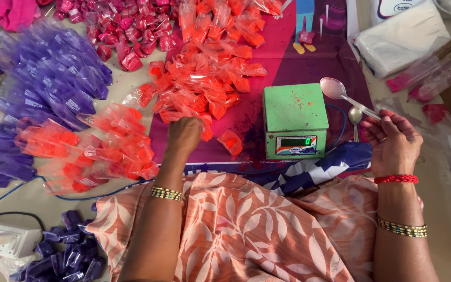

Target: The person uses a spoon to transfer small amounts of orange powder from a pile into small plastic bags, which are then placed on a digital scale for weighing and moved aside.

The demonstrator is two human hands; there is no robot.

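1. Bottom of frame: lap in peach leaf-print cloth (246,230); both forearms wear gold bangles, and the right wrist also has a red thread band (395,179).
2. Lower left: purple packets (66,253) in a loose heap, with a white power strip (1,237) beside them at the edge.
3. Left hand (184,136), centre frame: fingers curled shut, knuckles up, pressed into the orange packets (204,89). Whether it grips one I cannot tell; a clear packet corner shows at the fingertips.
4. Orange packets: small clear plastic bags, each with a lump of bright orange powder. One pile runs from mid-left up through centre; a single packet (230,142) lies apart, just left of the scale.
5. Right hand (392,143), right of centre: fingers closed on the handle of a steel spoon (340,91), bowl up and to the left, over the scale's upper right corner. A second spoon (355,117) lies just beside the scale.
6. Green scale (294,120), centre right: bare platform flecked with orange dust, display lit.
7. Upper left: large purple packet pile (53,78). Top: magenta packets (126,31).
8. Upper right: white bag stack (400,36).
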